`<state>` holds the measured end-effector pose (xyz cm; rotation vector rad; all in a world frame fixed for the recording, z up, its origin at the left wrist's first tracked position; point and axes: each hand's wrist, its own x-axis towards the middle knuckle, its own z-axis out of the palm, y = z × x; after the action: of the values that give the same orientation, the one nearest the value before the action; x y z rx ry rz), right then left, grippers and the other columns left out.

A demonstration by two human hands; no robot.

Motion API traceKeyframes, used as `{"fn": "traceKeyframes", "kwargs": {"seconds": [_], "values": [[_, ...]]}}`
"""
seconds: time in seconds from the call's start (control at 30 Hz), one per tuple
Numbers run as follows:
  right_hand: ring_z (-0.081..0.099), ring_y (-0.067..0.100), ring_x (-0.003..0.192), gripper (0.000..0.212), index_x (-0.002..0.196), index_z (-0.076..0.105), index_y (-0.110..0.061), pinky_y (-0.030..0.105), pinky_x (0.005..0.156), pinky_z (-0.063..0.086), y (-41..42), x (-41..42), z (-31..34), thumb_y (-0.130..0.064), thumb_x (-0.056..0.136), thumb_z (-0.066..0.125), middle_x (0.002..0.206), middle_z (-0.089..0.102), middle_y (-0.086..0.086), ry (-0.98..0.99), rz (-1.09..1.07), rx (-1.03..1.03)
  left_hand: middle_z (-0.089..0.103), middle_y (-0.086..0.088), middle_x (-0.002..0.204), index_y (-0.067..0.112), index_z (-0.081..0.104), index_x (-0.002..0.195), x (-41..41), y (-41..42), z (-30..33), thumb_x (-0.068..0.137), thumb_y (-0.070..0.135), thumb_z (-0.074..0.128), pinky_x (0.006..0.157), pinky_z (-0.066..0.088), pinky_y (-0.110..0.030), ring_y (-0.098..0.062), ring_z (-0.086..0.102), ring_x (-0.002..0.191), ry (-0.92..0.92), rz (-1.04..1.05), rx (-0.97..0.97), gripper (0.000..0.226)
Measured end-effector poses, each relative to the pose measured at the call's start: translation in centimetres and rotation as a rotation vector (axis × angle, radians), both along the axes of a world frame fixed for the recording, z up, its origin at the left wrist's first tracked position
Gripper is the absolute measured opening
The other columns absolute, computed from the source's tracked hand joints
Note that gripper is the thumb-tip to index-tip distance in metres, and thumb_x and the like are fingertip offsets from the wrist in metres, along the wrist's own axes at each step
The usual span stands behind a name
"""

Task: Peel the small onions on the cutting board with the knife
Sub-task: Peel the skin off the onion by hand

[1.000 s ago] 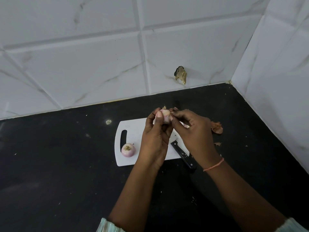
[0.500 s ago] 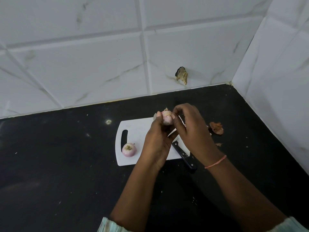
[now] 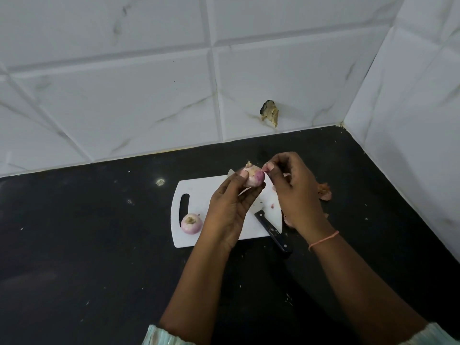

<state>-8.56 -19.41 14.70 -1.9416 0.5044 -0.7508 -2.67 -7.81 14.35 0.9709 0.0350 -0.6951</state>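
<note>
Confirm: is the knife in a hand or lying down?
Lying down: the knife rests across the cutting board's near edge, handle on the counter; neither hand touches it.

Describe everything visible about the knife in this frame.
The knife lies flat, diagonally across the near right corner of the white cutting board. Its black handle, with small pale rivets, overhangs the board's edge onto the dark counter. Most of the blade is hidden behind the left hand; a pale tip that may be the blade's shows at the board's far edge. Neither hand touches it, as far as can be seen.
</note>
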Motion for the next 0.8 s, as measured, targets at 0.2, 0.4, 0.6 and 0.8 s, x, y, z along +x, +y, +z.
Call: {"fn": "traceKeyframes", "kwargs": {"seconds": [0.2, 0.4, 0.6, 0.8], "values": [[0.070, 0.015, 0.072, 0.007, 0.092, 0.064, -0.005, 0.026, 0.060, 0.057, -0.02, -0.04, 0.22, -0.002, 0.087, 0.068, 0.086, 0.071, 0.007, -0.143, -0.076, 0.409, 0.070, -0.023, 0.116, -0.008, 0.062, 0.122, 0.20, -0.15, 0.01, 0.099, 0.012, 0.057, 0.096, 0.056, -0.034, -0.034, 0.068, 0.112, 0.025, 0.018, -0.022, 0.031], [0.059, -0.009, 0.099, 0.025, 0.109, 0.071, -0.013, 0.004, 0.085, 0.045, -0.74, -0.30, -0.13, -0.003, 0.096, 0.052, 0.116, 0.064, -0.011, -0.011, -0.094, 0.148, 0.073, -0.019, 0.112, -0.001, 0.067, 0.112, 0.15, 0.06, 0.13, 0.096, 0.011, 0.060, 0.096, 0.056, -0.037, -0.035, 0.069, 0.110, 0.078, 0.037, -0.039, 0.021], [0.065, -0.003, 0.097, 0.020, 0.108, 0.071, -0.019, 0.012, 0.083, 0.051, -0.20, -0.44, -0.14, -0.023, 0.089, 0.070, 0.103, 0.070, -0.016, 0.023, 0.089, 0.068, 0.070, -0.021, 0.118, -0.007, 0.063, 0.123, 0.30, -0.16, 0.15, 0.096, 0.010, 0.060, 0.094, 0.057, -0.032, -0.030, 0.068, 0.112, 0.063, 0.055, -0.042, 0.032], [0.068, -0.004, 0.086, 0.021, 0.104, 0.074, -0.011, 0.011, 0.077, 0.052, 0.00, -0.33, -0.10, -0.019, 0.085, 0.073, 0.094, 0.074, -0.003, -0.047, 0.052, 0.039, 0.071, -0.020, 0.118, -0.005, 0.063, 0.123, 0.47, 0.03, 0.12, 0.096, 0.008, 0.059, 0.094, 0.057, -0.033, -0.028, 0.070, 0.108, 0.042, 0.051, -0.034, 0.030]]}}
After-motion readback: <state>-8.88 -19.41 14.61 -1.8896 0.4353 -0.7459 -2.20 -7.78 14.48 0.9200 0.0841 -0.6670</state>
